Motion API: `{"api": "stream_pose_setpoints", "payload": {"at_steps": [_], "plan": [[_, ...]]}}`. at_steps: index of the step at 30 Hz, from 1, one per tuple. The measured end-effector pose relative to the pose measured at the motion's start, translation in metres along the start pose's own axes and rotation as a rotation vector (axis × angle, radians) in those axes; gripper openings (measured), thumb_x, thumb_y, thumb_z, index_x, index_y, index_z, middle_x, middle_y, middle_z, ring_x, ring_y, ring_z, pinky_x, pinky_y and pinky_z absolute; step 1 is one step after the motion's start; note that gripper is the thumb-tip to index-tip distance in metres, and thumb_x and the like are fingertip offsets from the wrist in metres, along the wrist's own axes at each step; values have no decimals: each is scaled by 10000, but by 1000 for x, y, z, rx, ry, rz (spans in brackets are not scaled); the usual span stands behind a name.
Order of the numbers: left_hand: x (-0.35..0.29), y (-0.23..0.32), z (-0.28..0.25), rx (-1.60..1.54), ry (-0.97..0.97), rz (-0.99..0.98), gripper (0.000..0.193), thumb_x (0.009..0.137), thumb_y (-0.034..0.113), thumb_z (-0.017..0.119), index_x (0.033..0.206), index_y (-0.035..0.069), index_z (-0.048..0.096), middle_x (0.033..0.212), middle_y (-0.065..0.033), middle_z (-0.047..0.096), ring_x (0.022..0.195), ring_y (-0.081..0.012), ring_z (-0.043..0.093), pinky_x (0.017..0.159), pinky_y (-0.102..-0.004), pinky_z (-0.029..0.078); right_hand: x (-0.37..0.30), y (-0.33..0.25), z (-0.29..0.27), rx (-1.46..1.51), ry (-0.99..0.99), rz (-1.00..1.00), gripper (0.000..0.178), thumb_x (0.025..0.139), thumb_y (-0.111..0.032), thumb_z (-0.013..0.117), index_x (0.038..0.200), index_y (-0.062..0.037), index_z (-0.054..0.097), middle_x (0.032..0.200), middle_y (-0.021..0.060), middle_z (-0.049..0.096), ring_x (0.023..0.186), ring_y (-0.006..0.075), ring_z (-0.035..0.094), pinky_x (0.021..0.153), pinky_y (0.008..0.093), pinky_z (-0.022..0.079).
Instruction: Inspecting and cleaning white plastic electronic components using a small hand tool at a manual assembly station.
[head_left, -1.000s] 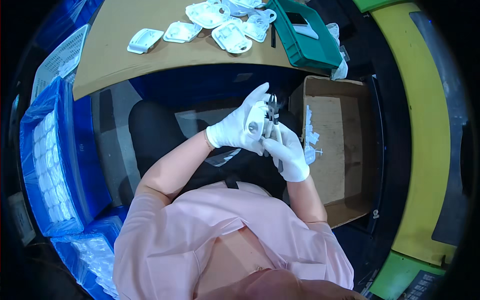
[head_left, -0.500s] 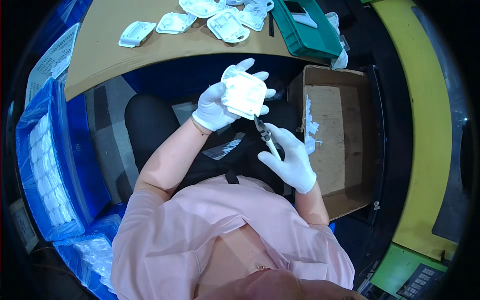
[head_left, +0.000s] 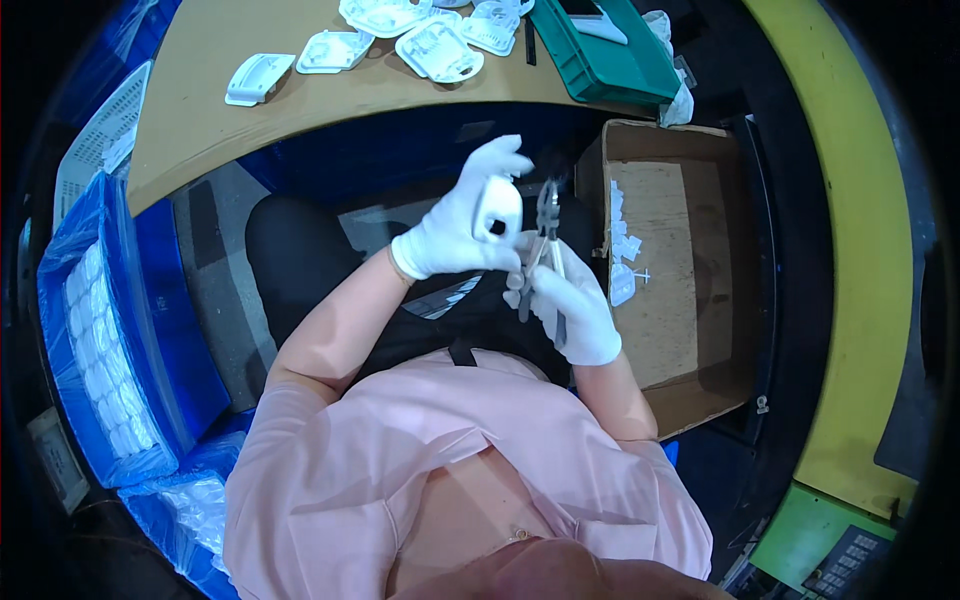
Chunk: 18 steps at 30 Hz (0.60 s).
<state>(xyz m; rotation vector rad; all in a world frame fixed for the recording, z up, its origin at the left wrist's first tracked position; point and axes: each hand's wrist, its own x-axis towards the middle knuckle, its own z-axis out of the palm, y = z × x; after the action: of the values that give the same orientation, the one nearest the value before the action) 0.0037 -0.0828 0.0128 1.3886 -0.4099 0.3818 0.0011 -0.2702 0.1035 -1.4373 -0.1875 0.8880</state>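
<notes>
In front of my lap, my left hand [head_left: 450, 228], in a white glove, is closed on a white plastic part [head_left: 497, 205]. The part is turned on edge and shows a small dark hole near its lower end. Close beside it on the right, my gloved right hand [head_left: 580, 312] grips a pair of cutting pliers [head_left: 548, 212] with the jaws pointing up and the handles spread. The pliers' jaws stand apart from the part. Fingertips of my right hand are near the part's lower end; whether they touch it, I cannot tell.
Several similar white parts [head_left: 440, 50] lie on the tan table [head_left: 200, 130] ahead, beside a green tray [head_left: 620, 75]. At right stands a cardboard box [head_left: 660, 340] with white scraps [head_left: 622, 280] along its left side. Blue-lined boxes [head_left: 165, 370] of wrapped white pieces stand at left.
My left hand has turned the white part from face-up to edge-on. My right hand has drawn the pliers away from the part's lower corner and swung their jaws upward.
</notes>
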Motion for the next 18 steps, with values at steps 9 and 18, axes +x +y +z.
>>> {"api": "stream_pose_setpoints", "payload": {"at_steps": [9,18], "plan": [[-11,-16,35,-520,168,-351,892,875,588,532,1511,100,142,1516,-124,256,1392,-218,265,1136,-375,190,14,18,2,-708,220,-362,247,808,-108,672,999,-29,536,851,45,588,755,152,597,642,281,469],[0,-6,5,-760,18,-429,983,713,358,776,1480,66,234,1268,-117,501,1117,-199,542,969,-348,449,15,-1,-1,-1148,169,-756,428,651,-10,722,1061,-19,600,1042,147,592,910,313,606,755,348,507]]}}
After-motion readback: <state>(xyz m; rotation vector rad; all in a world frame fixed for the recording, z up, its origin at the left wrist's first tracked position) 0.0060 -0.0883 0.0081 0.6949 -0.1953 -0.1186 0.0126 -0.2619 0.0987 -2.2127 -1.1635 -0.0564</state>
